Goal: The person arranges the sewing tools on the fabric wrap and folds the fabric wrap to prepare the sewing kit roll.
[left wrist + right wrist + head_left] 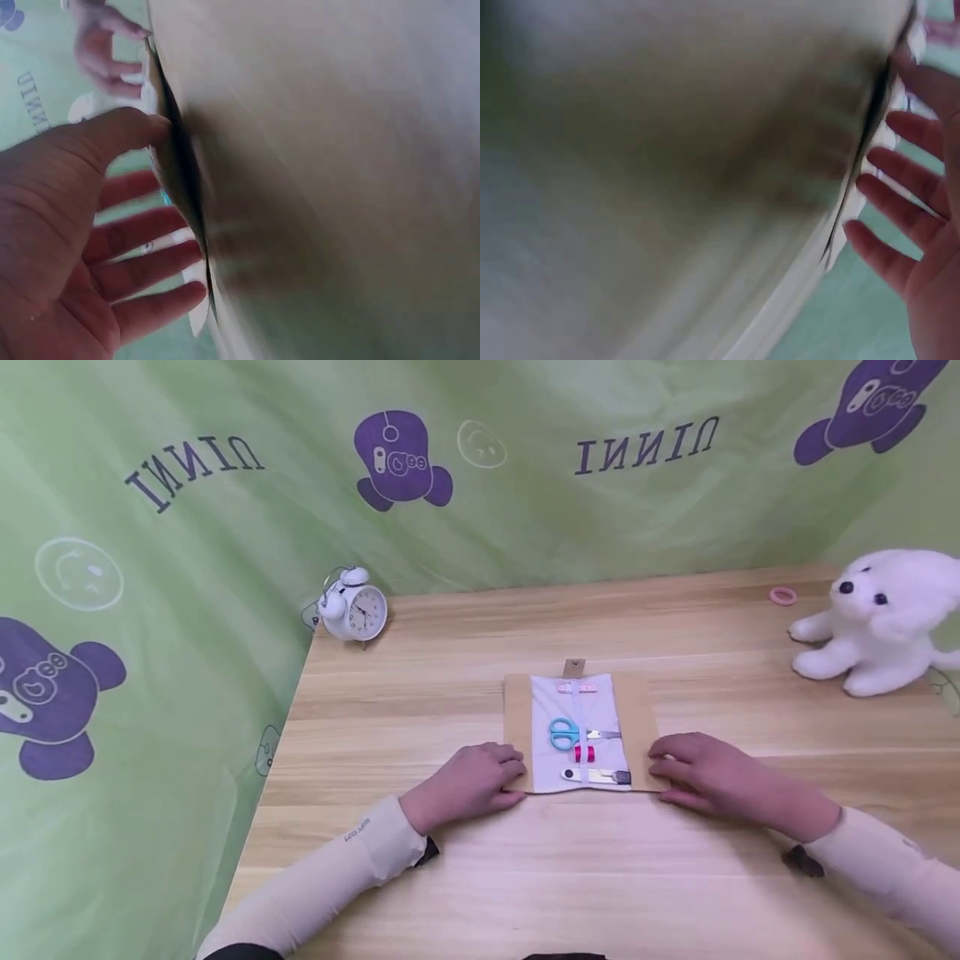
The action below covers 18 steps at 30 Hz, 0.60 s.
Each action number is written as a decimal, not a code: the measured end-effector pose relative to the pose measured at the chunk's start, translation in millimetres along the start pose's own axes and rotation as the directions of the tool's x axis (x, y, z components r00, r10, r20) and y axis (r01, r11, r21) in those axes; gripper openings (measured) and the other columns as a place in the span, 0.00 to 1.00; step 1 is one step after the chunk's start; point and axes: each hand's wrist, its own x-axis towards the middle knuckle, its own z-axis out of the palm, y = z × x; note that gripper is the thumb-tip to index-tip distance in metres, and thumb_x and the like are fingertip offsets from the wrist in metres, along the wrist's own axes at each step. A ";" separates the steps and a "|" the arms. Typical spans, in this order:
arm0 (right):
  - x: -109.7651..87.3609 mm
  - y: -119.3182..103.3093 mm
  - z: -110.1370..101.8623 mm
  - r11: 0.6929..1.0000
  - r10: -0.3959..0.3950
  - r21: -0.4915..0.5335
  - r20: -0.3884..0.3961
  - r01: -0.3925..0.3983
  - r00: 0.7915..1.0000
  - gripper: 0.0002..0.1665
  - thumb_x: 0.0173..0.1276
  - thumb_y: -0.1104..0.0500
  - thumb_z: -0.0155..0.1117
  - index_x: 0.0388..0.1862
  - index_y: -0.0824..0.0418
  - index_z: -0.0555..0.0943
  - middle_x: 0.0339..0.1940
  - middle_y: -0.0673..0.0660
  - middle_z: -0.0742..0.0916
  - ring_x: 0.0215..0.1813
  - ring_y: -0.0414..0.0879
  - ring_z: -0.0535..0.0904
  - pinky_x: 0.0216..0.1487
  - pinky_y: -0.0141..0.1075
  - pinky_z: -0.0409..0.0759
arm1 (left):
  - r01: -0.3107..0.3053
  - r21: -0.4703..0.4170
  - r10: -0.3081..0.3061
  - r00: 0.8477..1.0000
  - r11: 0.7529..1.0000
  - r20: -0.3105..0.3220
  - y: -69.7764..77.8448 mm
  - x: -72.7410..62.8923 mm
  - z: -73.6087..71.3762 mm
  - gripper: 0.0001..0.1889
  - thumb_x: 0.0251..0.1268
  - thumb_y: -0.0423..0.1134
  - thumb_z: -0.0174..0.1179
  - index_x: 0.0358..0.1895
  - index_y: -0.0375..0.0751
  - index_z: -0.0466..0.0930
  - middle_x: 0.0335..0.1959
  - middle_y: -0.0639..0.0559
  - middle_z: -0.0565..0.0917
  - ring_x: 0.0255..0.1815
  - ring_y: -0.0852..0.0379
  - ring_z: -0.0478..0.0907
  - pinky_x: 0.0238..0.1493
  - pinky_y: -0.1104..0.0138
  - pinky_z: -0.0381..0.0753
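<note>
A tan fold-out sewing kit (pixel 643 718) lies spread on the table, its white lining (pixel 546 702) facing up. A white elastic band (pixel 577 710) holds blue-handled scissors (pixel 562 733), a red thread spool (pixel 583 754), a small white cutter-like tool (pixel 596 776) and a pink-and-white strip (pixel 577 688). My left hand (pixel 476 783) touches the kit's left edge near the front corner; in the left wrist view its fingers (pixel 154 266) are extended along that edge. At the right edge, my right hand (pixel 720 781) touches the kit with fingers (pixel 896 202) spread and fairly straight. A dark gap shows under both edges.
A white alarm clock (pixel 360 608) stands at the table's back left corner. On the right sit a white plush dog (pixel 877 627) and a pink ring (pixel 782 597). Green printed cloth (pixel 525 527) hangs behind and to the left of the wooden table (pixel 420 693).
</note>
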 end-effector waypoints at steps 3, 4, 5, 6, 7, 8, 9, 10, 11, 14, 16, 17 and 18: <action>0.4 -6.9 2.7 0.998 -0.027 -0.058 -0.018 0.026 0.999 0.23 0.77 0.45 0.52 0.41 0.60 0.87 0.46 0.59 0.89 0.47 0.53 0.86 0.49 0.50 0.83 | -0.040 -0.010 0.040 0.999 0.999 -0.014 -4.1 -1.5 0.8 0.14 0.71 0.52 0.58 0.50 0.53 0.88 0.54 0.53 0.86 0.54 0.55 0.84 0.53 0.63 0.85; 0.9 -9.0 3.6 0.997 -0.029 -0.072 -0.025 0.028 0.999 0.26 0.79 0.46 0.47 0.40 0.61 0.87 0.45 0.60 0.90 0.47 0.54 0.86 0.49 0.51 0.83 | -0.052 -0.011 0.052 0.998 0.999 -0.020 -5.0 -1.7 0.8 0.14 0.72 0.52 0.57 0.49 0.54 0.88 0.54 0.52 0.86 0.54 0.54 0.85 0.53 0.62 0.85; 1.7 -10.8 4.4 0.996 -0.031 -0.084 -0.031 0.029 0.999 0.29 0.80 0.46 0.43 0.40 0.62 0.87 0.44 0.61 0.90 0.46 0.54 0.87 0.49 0.52 0.83 | -0.060 -0.011 0.060 0.998 0.998 -0.027 -5.7 -1.9 0.8 0.13 0.72 0.51 0.57 0.49 0.54 0.89 0.54 0.52 0.86 0.54 0.54 0.85 0.53 0.62 0.85; 2.6 -12.3 4.8 0.995 -0.033 -0.095 -0.034 0.030 0.999 0.31 0.80 0.47 0.39 0.39 0.63 0.87 0.42 0.61 0.91 0.46 0.55 0.87 0.50 0.53 0.83 | -0.066 -0.017 0.065 0.997 0.998 -0.032 -6.4 -1.7 0.7 0.13 0.73 0.50 0.57 0.48 0.54 0.89 0.54 0.52 0.86 0.54 0.53 0.85 0.54 0.62 0.85; 3.6 -13.5 5.1 0.994 -0.032 -0.102 -0.036 0.028 0.999 0.33 0.81 0.47 0.37 0.39 0.64 0.87 0.41 0.61 0.91 0.45 0.55 0.88 0.50 0.53 0.83 | -0.066 -0.024 0.065 0.997 0.998 -0.036 -6.9 -1.5 0.6 0.13 0.73 0.50 0.57 0.47 0.53 0.90 0.55 0.52 0.87 0.55 0.53 0.85 0.55 0.62 0.85; 4.6 -14.2 5.2 0.994 -0.027 -0.104 -0.035 0.023 0.999 0.33 0.81 0.47 0.36 0.38 0.64 0.87 0.40 0.60 0.91 0.45 0.55 0.88 0.50 0.54 0.83 | -0.061 -0.039 0.060 0.998 0.997 -0.034 -7.3 -1.0 0.1 0.13 0.73 0.49 0.57 0.47 0.52 0.90 0.55 0.52 0.87 0.55 0.53 0.85 0.56 0.62 0.84; 5.2 -14.5 4.9 0.994 -0.020 -0.104 -0.033 0.017 0.999 0.33 0.80 0.48 0.36 0.38 0.64 0.87 0.39 0.60 0.91 0.44 0.54 0.88 0.50 0.54 0.83 | -0.052 -0.062 0.050 0.998 0.997 -0.030 -7.9 0.1 -0.8 0.13 0.73 0.48 0.57 0.46 0.51 0.90 0.54 0.53 0.87 0.56 0.54 0.85 0.57 0.62 0.84; 5.5 -14.3 4.2 0.995 -0.009 -0.100 -0.027 0.006 1.000 0.32 0.80 0.48 0.36 0.38 0.64 0.86 0.38 0.59 0.91 0.43 0.54 0.88 0.50 0.54 0.84 | -0.039 -0.091 0.037 0.999 0.995 -0.024 -8.6 1.3 -1.6 0.13 0.73 0.48 0.57 0.46 0.50 0.90 0.54 0.53 0.87 0.57 0.55 0.85 0.57 0.63 0.84; 5.5 -13.6 3.2 0.996 0.006 -0.091 -0.022 -0.008 1.000 0.29 0.79 0.49 0.39 0.38 0.63 0.86 0.38 0.58 0.91 0.43 0.52 0.88 0.50 0.53 0.84 | -0.025 -0.120 0.024 1.000 0.992 -0.015 -9.1 2.5 -3.6 0.13 0.73 0.47 0.57 0.46 0.48 0.90 0.53 0.54 0.88 0.57 0.56 0.85 0.57 0.63 0.84; 3.9 -10.3 0.5 0.996 0.076 -0.050 -0.008 -0.076 0.997 0.12 0.72 0.54 0.57 0.39 0.59 0.84 0.36 0.51 0.90 0.39 0.46 0.87 0.48 0.48 0.85 | 0.027 -0.207 -0.027 1.000 0.978 0.001 -12.8 5.3 -5.5 0.11 0.75 0.45 0.55 0.43 0.49 0.88 0.42 0.60 0.88 0.44 0.65 0.85 0.49 0.69 0.84; 4.4 -7.9 -1.3 0.990 0.139 -0.023 0.004 -0.139 0.990 0.06 0.64 0.58 0.67 0.40 0.55 0.84 0.34 0.46 0.89 0.37 0.41 0.85 0.44 0.43 0.85 | 0.068 -0.239 -0.071 0.997 0.969 -0.005 -15.6 4.8 -5.0 0.10 0.75 0.45 0.54 0.42 0.50 0.86 0.33 0.63 0.86 0.33 0.68 0.80 0.41 0.71 0.82; 5.1 -6.8 -1.8 0.985 0.171 -0.010 0.009 -0.171 0.985 0.09 0.60 0.60 0.71 0.40 0.54 0.85 0.33 0.44 0.88 0.36 0.39 0.85 0.42 0.41 0.85 | 0.085 -0.247 -0.092 0.996 0.965 -0.014 -16.8 3.8 -4.8 0.10 0.76 0.45 0.54 0.41 0.50 0.85 0.30 0.63 0.83 0.29 0.68 0.76 0.37 0.72 0.80; 6.2 -5.8 -1.9 0.979 0.205 -0.001 0.012 -0.205 0.979 0.12 0.56 0.62 0.74 0.40 0.53 0.85 0.32 0.43 0.88 0.35 0.36 0.84 0.39 0.39 0.85 | 0.101 -0.257 -0.111 0.993 0.961 -0.026 -18.4 2.9 -3.7 0.09 0.76 0.45 0.53 0.40 0.51 0.84 0.27 0.64 0.81 0.25 0.68 0.72 0.34 0.72 0.77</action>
